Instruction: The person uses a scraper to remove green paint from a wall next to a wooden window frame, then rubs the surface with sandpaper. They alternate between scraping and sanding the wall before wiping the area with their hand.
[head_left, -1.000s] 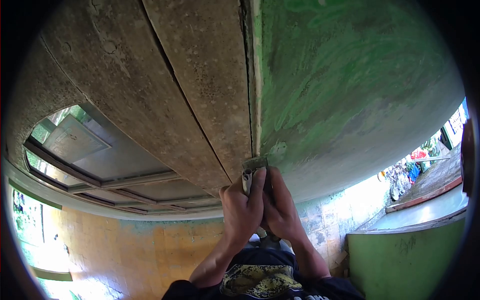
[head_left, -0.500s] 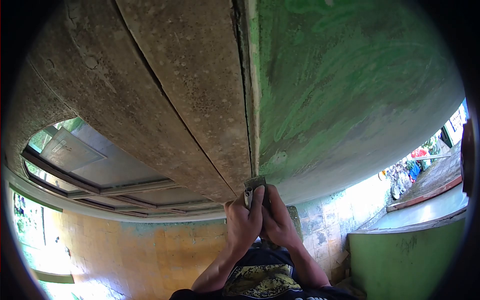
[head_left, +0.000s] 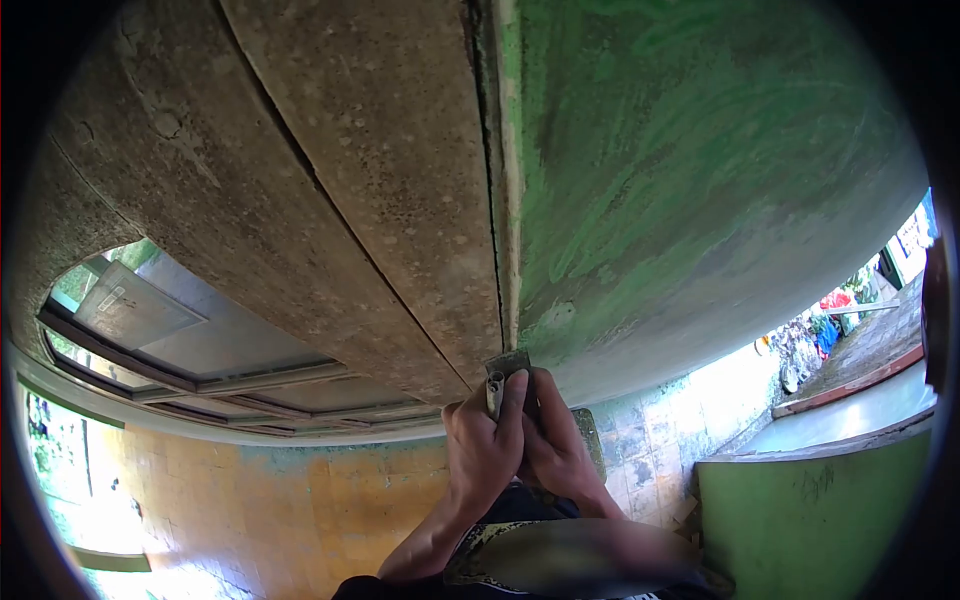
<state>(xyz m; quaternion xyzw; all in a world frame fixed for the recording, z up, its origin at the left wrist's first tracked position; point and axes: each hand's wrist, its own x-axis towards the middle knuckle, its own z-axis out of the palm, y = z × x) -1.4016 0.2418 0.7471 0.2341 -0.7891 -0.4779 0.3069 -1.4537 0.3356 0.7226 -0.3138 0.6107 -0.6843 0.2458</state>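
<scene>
Both my hands are together at the lower middle, pressed around a small, flat, dark scraper-like blade [head_left: 512,362]. Its edge sits right at the seam where the brown boards [head_left: 400,170] meet the green-painted wall [head_left: 680,200]. My left hand [head_left: 480,440] is closed, its thumb up along the blade. A pale, hollow tube end [head_left: 495,385] pokes out between the left fingers. My right hand [head_left: 558,445] wraps the same tool from the other side, its fingers partly hidden. A blurred oval covers my right forearm and part of the dark shirt.
Left of the boards is a wood-framed window [head_left: 230,375]. Behind my right hand shows the corner of a speckled greenish panel [head_left: 588,440]. Tiled floor [head_left: 300,490] spreads below. A green half-wall [head_left: 820,510] with a pale top stands at the right, colourful clutter beyond.
My hands and the tool stay almost in place at the seam, with the left wrist shifted slightly left. The blurred oval has appeared over my right forearm.
</scene>
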